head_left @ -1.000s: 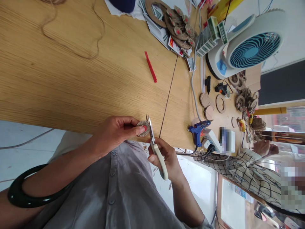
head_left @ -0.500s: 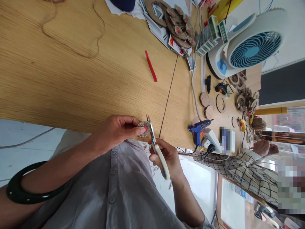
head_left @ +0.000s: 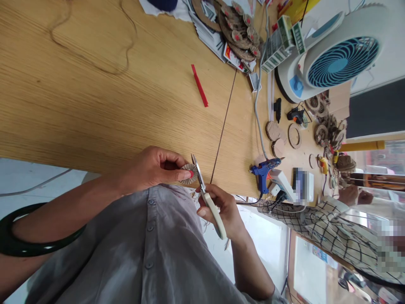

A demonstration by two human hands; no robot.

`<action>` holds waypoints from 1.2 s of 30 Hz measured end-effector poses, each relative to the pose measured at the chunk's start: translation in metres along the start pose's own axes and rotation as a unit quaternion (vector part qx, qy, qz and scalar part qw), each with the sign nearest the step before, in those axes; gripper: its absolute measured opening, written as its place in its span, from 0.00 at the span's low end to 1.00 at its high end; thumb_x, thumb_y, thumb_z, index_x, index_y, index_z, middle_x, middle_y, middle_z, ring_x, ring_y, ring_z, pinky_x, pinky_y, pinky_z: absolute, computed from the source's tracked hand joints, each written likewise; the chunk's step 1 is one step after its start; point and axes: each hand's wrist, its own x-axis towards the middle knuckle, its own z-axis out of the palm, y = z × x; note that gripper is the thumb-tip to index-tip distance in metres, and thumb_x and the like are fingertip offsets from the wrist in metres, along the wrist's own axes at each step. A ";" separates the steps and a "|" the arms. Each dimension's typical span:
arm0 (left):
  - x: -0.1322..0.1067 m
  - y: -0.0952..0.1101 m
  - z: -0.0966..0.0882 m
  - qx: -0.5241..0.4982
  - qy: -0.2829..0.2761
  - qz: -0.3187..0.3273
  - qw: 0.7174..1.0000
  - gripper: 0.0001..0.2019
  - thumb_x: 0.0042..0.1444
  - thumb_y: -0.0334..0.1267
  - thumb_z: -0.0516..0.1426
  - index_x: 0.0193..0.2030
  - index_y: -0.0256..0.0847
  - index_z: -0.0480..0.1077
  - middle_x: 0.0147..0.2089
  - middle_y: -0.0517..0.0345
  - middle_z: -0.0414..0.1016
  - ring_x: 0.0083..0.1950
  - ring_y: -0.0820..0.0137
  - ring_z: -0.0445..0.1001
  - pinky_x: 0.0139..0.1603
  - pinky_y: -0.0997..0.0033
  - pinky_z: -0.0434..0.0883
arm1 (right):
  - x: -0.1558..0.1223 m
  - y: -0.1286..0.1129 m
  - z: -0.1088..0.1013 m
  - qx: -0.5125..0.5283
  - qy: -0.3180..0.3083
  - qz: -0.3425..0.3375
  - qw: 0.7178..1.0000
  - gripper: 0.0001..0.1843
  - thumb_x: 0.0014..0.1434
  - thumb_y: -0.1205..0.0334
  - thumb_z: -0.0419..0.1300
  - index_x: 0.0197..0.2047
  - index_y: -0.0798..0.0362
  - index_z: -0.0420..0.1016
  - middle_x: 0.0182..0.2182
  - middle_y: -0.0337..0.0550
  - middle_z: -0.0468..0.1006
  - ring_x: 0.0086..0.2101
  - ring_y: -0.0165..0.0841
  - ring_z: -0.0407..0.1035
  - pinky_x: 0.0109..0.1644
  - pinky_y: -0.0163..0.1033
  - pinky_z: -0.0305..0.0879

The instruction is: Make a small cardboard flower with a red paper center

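Observation:
Between the thumb and fingers of my left hand [head_left: 155, 171] is a small round rosette [head_left: 189, 179] of pleated brown cardboard with a red centre. My right hand [head_left: 221, 211] is wrapped round the cream handles of a pair of scissors [head_left: 213, 211]. The blades lie along the rosette's right edge, near the table's front edge; whether they touch it I cannot tell. A dark bangle [head_left: 41, 245] is on my left forearm. Further back on the wooden table [head_left: 126, 114] lies a red strip [head_left: 199, 85].
At the back, several red-centred rosettes [head_left: 238, 31] sit on a cardboard ring. To the right are a blue glue gun [head_left: 263, 173], a white power strip [head_left: 281, 183], cardboard discs [head_left: 274, 131] and a fan [head_left: 341, 63]. Another person's hands [head_left: 354, 195] are at far right. Brown string [head_left: 95, 67] lies at left.
My left hand and the rosette have shifted slightly, with the forearm lying further left. The scissors' tips have moved a little left. Both holds are unchanged.

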 end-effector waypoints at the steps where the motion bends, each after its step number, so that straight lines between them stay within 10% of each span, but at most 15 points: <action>1: 0.001 0.000 -0.001 0.007 -0.001 0.000 1.000 0.12 0.46 0.51 0.73 0.28 0.46 0.85 0.28 0.57 0.82 0.29 0.69 0.75 0.28 0.75 0.72 | 0.000 0.001 0.000 0.002 0.002 0.005 1.000 0.33 0.50 0.38 0.81 0.48 0.53 0.80 0.26 0.32 0.70 0.27 0.27 0.60 0.32 0.35 0.58; 11: 0.003 0.000 0.002 -0.095 -0.012 -0.089 0.991 0.16 0.45 0.53 0.77 0.36 0.46 0.88 0.38 0.52 0.89 0.40 0.58 0.89 0.40 0.66 0.86 | -0.002 0.009 0.002 0.018 0.033 0.008 0.999 0.33 0.51 0.31 0.77 0.40 0.53 0.78 0.25 0.32 0.65 0.25 0.26 0.55 0.27 0.35 0.52; 21: -0.003 -0.004 0.028 -0.119 0.084 -0.043 0.988 0.15 0.45 0.53 0.76 0.32 0.46 0.87 0.36 0.59 0.89 0.41 0.61 0.89 0.48 0.65 0.87 | -0.001 0.010 0.005 0.039 0.038 -0.004 0.999 0.34 0.52 0.31 0.76 0.45 0.52 0.80 0.26 0.33 0.69 0.26 0.27 0.60 0.28 0.35 0.60; 36: -0.001 -0.009 0.023 -0.071 0.059 -0.039 0.995 0.12 0.48 0.51 0.75 0.32 0.46 0.87 0.35 0.57 0.88 0.38 0.61 0.87 0.43 0.65 0.85 | -0.003 0.010 0.003 0.022 0.036 0.002 0.999 0.34 0.52 0.28 0.75 0.40 0.52 0.78 0.26 0.34 0.70 0.25 0.27 0.59 0.27 0.35 0.56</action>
